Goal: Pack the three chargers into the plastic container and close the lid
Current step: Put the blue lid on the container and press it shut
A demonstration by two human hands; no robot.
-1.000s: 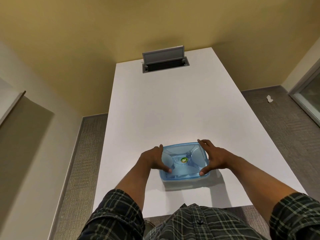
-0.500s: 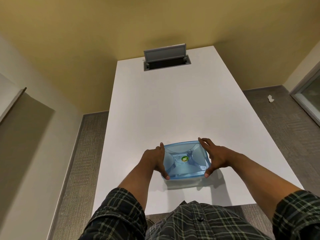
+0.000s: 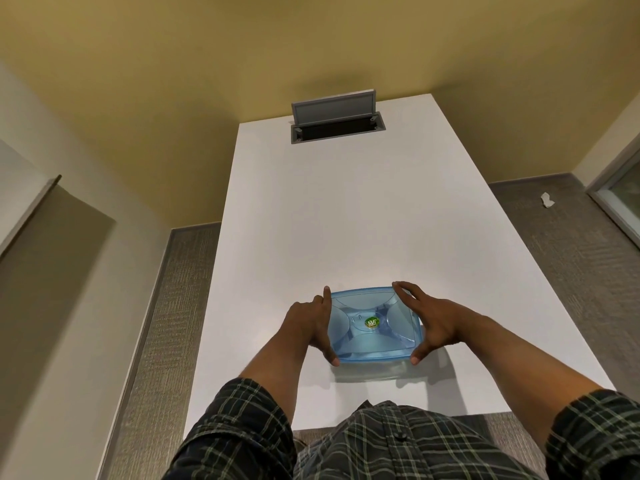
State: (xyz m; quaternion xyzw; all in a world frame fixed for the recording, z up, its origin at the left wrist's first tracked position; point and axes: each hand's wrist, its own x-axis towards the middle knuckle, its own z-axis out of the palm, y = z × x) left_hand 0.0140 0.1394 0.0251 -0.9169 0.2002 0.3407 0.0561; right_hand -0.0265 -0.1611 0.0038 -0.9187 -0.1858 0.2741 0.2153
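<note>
A translucent blue plastic container with a rounded rectangular lid sits on the white rectangular table, near the edge closest to the person and a little right of their middle. A small round green and yellow sticker marks the centre of the lid. The lid is on top of the box, though its right side looks slightly raised or skewed against the base below, so I judge it not fully snapped down. I cannot make out any chargers through the plastic.

The left hand lies flat against the left short side, fingers spread, forefinger pointing up along the far corner and thumb tip at the near corner. The right hand mirrors it on the right short side, fingers over the far corner, thumb at the near corner. Both hands are spread wide and bracket the box, touching its edges without clenching around anything.

The box's long axis runs left to right, straight between the two palms, so each hand is equally near its own end. Pressing down at the corners, the right ones first, seems the step in hand

At the far end a grey metal cable hatch stands propped up
</note>
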